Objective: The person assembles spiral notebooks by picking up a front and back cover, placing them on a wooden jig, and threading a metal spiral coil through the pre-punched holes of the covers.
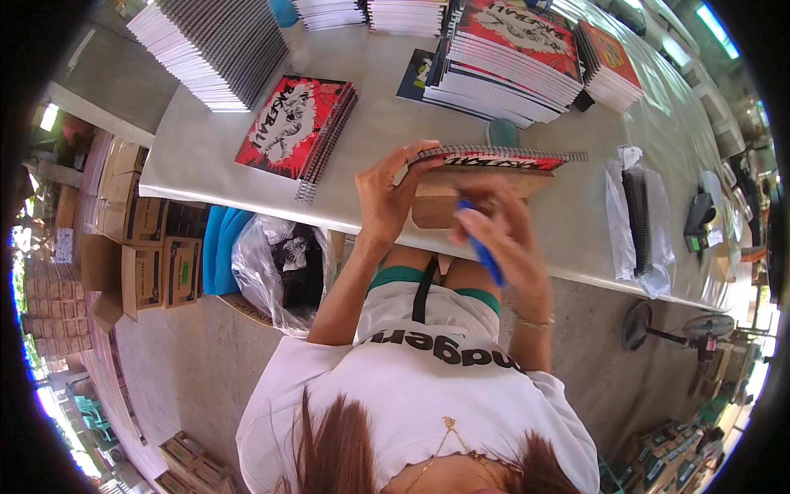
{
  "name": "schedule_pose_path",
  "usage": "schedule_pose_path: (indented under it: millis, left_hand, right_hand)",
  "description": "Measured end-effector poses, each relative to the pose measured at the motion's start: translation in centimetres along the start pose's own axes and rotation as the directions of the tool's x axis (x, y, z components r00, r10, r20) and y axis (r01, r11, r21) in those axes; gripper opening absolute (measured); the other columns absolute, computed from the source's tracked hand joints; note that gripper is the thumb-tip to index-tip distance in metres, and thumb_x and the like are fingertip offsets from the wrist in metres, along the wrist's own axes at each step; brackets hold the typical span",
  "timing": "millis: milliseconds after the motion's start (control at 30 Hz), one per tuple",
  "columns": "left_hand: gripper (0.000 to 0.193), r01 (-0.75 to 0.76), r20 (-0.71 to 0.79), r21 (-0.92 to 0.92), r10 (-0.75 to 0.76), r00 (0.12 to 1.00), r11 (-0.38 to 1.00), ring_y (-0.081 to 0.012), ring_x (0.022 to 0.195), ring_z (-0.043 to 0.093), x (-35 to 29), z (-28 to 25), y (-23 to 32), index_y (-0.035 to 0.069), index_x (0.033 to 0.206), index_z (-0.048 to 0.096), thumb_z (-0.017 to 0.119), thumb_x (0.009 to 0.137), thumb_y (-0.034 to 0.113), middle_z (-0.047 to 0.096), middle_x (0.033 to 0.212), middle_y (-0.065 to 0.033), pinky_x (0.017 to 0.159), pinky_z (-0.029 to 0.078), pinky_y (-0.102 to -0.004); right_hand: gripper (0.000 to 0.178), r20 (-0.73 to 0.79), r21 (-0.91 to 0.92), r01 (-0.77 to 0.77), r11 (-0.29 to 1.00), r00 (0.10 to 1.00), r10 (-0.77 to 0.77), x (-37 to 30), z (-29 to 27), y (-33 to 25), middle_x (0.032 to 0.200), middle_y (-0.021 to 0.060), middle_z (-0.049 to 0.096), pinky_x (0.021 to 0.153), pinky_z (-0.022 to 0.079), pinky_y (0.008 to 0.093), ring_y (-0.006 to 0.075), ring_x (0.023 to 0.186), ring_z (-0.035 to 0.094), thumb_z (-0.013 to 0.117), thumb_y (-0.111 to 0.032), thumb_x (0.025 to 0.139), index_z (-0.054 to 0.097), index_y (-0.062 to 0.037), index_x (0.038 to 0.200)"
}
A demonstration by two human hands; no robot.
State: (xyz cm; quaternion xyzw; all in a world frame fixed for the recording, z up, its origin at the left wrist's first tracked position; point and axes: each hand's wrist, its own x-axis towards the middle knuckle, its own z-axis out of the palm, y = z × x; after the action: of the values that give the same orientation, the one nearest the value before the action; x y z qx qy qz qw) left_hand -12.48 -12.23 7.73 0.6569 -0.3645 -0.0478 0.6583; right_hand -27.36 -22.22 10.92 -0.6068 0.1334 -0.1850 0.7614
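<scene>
A spiral-bound notebook [502, 162] with a red, white and black cover is tilted up on edge near the table's front, its coil along the top. My left hand [388, 188] grips its left end, fingers closed over the coil. Under and behind it is a brown wooden piece [432, 212]. Just in front of the notebook, my right hand [514, 239] is closed around a blue-handled tool [485, 253]. Motion blurs that hand, and the tool's working end cannot be made out. Another red spiral notebook [292, 128] lies flat to the left.
Tall notebook stacks stand at the back left [218, 58] and back centre [514, 62]. A teal round object [502, 132] sits behind the held notebook. Black coils in clear plastic [638, 218] lie at right. Below the table's front edge is a plastic-lined box [284, 263].
</scene>
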Motion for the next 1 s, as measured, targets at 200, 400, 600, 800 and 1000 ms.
schedule_pose_path:
  millis: [200, 400, 600, 800, 1000]
  left_hand:
    - [0.025, 0.009, -0.017, 0.039, -0.008, 1.0, 0.999, -0.0137, 0.093, 0.066, -0.1, -0.2, -0.1, -0.003, 0.109, 0.067, 0.059, 0.086, -0.009, 0.07, 0.106, -0.0087, 0.085, 0.053, -0.0249]
    - [0.024, -0.039, -0.031, -0.037, 0.038, 0.999, 0.999, -0.0159, 0.094, 0.067, -0.2, -0.2, -0.2, -0.002, 0.108, 0.068, 0.061, 0.085, -0.005, 0.07, 0.108, -0.0088, 0.086, 0.053, -0.0266]
    - [0.043, -0.084, -0.036, 0.007, 0.084, 0.996, 0.996, -0.0215, 0.106, 0.065, -0.4, -1.3, -0.2, 0.006, 0.127, 0.06, 0.064, 0.084, 0.0, 0.067, 0.116, -0.01, 0.093, 0.049, -0.0325]
    - [0.054, 0.022, -0.138, -0.137, -0.041, 0.99, 0.99, -0.025, 0.128, 0.048, -1.1, -4.9, -2.5, 0.002, 0.139, 0.045, 0.065, 0.091, 0.019, 0.051, 0.139, -0.0134, 0.108, 0.034, -0.0391]
    - [0.066, -0.08, -0.191, -0.416, -0.001, 0.982, 0.906, -0.0227, 0.124, 0.047, 1.8, -10.7, -1.8, 0.001, 0.144, 0.035, 0.055, 0.096, 0.042, 0.055, 0.124, -0.0153, 0.107, 0.032, -0.0403]
  right_hand:
    - [0.029, -0.324, -0.422, -0.153, 0.893, 0.946, 0.009, -4.0, -13.2, -0.5, 0.099, 0.0075, 0.058, 0.072, 0.049, 0.027, 0.0128, 0.079, 0.057, 0.065, -0.013, 0.09, 0.058, -0.0011, 0.115]
    - [0.029, -0.291, -0.954, -0.18, 0.239, 0.75, -0.594, -0.5, -14.3, -1.1, 0.106, 0.0103, 0.062, 0.091, 0.045, 0.0345, 0.0211, 0.099, 0.058, 0.062, -0.017, 0.093, 0.059, -0.0027, 0.118]
    - [0.024, 0.334, -0.939, 0.223, -0.261, 0.772, -0.541, 4.5, -0.3, -6.7, 0.102, 0.01, 0.062, 0.091, 0.043, 0.0394, 0.0279, 0.1, 0.057, 0.065, -0.012, 0.085, 0.065, -0.0062, 0.108]
    - [0.017, 0.312, -0.948, 0.316, -0.02, 0.921, -0.232, 7.4, 2.6, -9.5, 0.101, 0.0103, 0.066, 0.091, 0.046, 0.037, 0.0279, 0.096, 0.062, 0.062, -0.011, 0.088, 0.067, -0.0029, 0.102]
    - [0.021, 0.054, -0.496, 0.596, 0.631, 0.747, -0.663, 12.3, 6.7, -9.2, 0.102, 0.0081, 0.064, 0.081, 0.048, 0.0244, 0.0112, 0.093, 0.059, 0.061, -0.009, 0.094, 0.057, 0.0045, 0.11]
